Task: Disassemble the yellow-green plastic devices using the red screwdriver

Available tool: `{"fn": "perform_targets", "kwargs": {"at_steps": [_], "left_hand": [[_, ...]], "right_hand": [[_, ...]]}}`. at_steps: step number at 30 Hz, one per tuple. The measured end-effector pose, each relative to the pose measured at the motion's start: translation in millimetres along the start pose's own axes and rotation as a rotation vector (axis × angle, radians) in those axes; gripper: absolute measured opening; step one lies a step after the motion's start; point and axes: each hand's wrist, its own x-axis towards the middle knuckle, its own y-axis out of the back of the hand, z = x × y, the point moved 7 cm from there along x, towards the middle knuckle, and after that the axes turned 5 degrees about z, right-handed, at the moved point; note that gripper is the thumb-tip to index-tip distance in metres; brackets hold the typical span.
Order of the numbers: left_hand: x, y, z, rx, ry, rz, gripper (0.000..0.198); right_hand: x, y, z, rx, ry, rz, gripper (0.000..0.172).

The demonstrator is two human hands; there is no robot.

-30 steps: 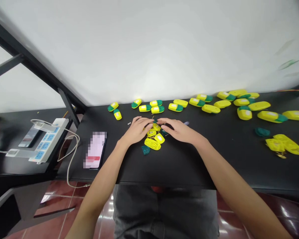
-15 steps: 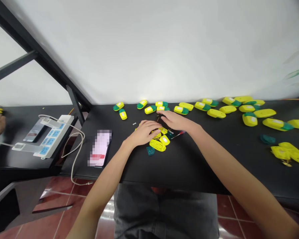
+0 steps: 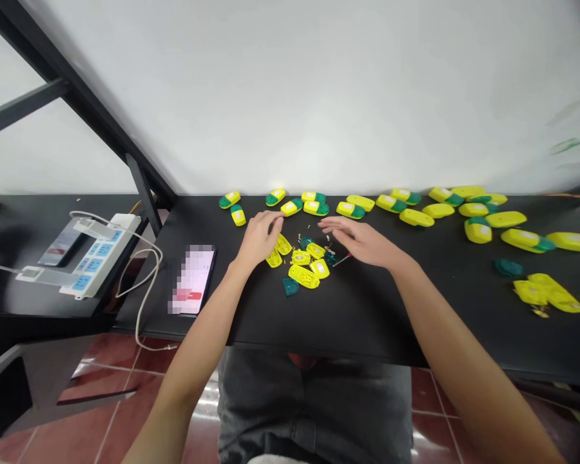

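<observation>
1. Just now the hands have parted and lifted off the central pile. The left hand [image 3: 260, 240] and right hand [image 3: 355, 240] were lying over it a moment ago, and now stand well apart on either side, leaving it uncovered.
2. The left hand is narrow, its fingers loosely curled and pointing toward the upper right of the pile, with nothing visibly held. The right hand is open and palm down, its fingers long and spread over the pile's upper right edge, and it looks empty.
3. The pile of opened yellow casing parts [image 3: 299, 259] lies at the centre of the black table [image 3: 319, 322]. Its shells are hollow and show their inner moulding. A larger yellow casing half [image 3: 303, 276] sits at its lower edge, with a teal cover piece [image 3: 290, 287] just beside that. Tiny screws [image 3: 305, 229] are scattered above the pile.
4. A small screwdriver [image 3: 342, 260] lies at the pile's right edge, just below the right hand.
5. Closed yellow-and-green casings [image 3: 290, 207] fill the far edge of the table, running toward the upper right, and a phone [image 3: 192, 280] lies left of the pile.
</observation>
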Motion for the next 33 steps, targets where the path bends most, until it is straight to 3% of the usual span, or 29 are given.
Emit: {"fn": "perform_targets", "kwargs": {"at_steps": [4,7,13,19,24,28,33], "left_hand": [[-1,-4.8,-16,0.128,0.129,-0.068,0.023],[-2,-8.8,-19,0.124,0.142,-0.098,0.02],[-3,-16.0,-7,-0.018,0.048,-0.117,0.021],[0,-9.4,-8,-0.057,0.049,-0.044,0.024],[1,-6.4,-29,0.156,0.163,0.03,0.019],[0,-10.1,-34,0.146,0.167,0.03,0.018],[0,-9.3,-27,0.066,0.146,0.016,0.016]], "right_hand": [[-8,17,22,-0.044,-0.08,0.145,0.033],[-13,15,27,-0.114,-0.069,0.101,0.031],[-17,8,20,-0.19,-0.009,0.069,0.041],[-17,2,11,-0.116,0.013,-0.026,0.038],[-22,32,22,-0.098,-0.07,0.055,0.028],[-30,35,33,-0.096,-0.097,-0.129,0.041],[-31,32,33,-0.078,-0.103,-0.201,0.033]]}}
